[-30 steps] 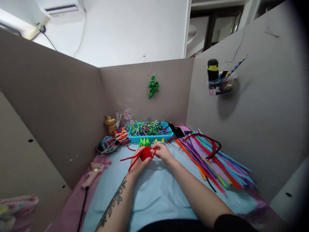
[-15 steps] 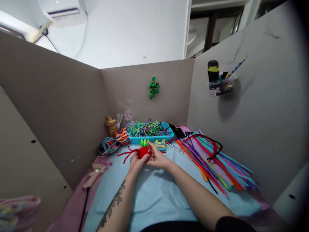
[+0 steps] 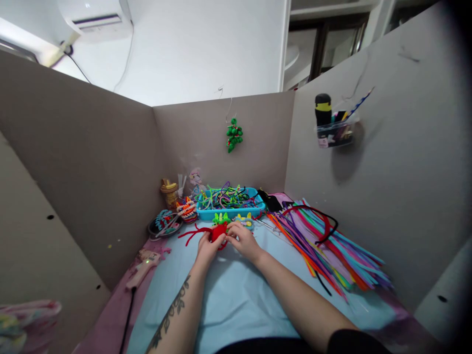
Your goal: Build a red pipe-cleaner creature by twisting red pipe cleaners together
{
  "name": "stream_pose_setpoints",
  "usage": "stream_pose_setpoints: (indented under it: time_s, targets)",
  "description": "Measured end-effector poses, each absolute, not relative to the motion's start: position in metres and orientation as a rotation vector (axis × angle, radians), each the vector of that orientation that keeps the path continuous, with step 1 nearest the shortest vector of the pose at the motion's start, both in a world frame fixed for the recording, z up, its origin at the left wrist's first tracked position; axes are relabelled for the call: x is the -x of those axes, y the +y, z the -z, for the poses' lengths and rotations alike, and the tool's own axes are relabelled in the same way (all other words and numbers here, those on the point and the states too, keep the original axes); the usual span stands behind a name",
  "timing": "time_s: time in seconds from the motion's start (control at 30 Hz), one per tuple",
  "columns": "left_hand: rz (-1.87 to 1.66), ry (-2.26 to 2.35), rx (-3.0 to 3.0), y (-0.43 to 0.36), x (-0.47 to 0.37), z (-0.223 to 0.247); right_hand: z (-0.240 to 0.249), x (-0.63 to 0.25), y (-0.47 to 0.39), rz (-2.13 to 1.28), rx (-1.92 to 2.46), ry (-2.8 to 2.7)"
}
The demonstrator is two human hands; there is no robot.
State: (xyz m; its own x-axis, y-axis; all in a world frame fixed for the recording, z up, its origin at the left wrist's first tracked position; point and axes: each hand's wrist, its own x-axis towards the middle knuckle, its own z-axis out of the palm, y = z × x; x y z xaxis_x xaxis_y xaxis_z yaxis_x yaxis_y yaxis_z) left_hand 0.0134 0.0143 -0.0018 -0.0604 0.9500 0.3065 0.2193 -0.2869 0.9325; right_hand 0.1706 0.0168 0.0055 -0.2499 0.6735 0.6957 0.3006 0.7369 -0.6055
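Note:
Above the light blue cloth, my left hand [image 3: 209, 247] is closed on a red pipe-cleaner piece [image 3: 219, 233], a rounded body with loose red stems sticking out to the left. My right hand [image 3: 243, 240] pinches at the right side of the same piece, its fingertips close together; what exactly lies between them is too small to see. Just behind the hands sit a green pipe-cleaner figure [image 3: 221, 219] and a pale blue and yellow one [image 3: 245, 221], partly covered by my right hand.
Behind is a blue tray [image 3: 206, 215] of tangled pipe-cleaner pieces. Many coloured pipe cleaners [image 3: 324, 250] lie at right. At left are a pink glue gun [image 3: 144, 268] with a cord and a dark bowl [image 3: 153, 229]. Grey panels [image 3: 221, 167] enclose the table.
My right hand has shifted and its fingers have curled in, closing at the right side of the red piece. My left hand keeps its hold.

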Motion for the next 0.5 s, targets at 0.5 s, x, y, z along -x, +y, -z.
stream_pose_setpoints:
  time_s: [0.5]
  targets:
    - [-1.578,1.402,-1.474,0.02,-0.006,0.005,-0.032,-0.174,0.0,-1.363,0.486,-1.652]
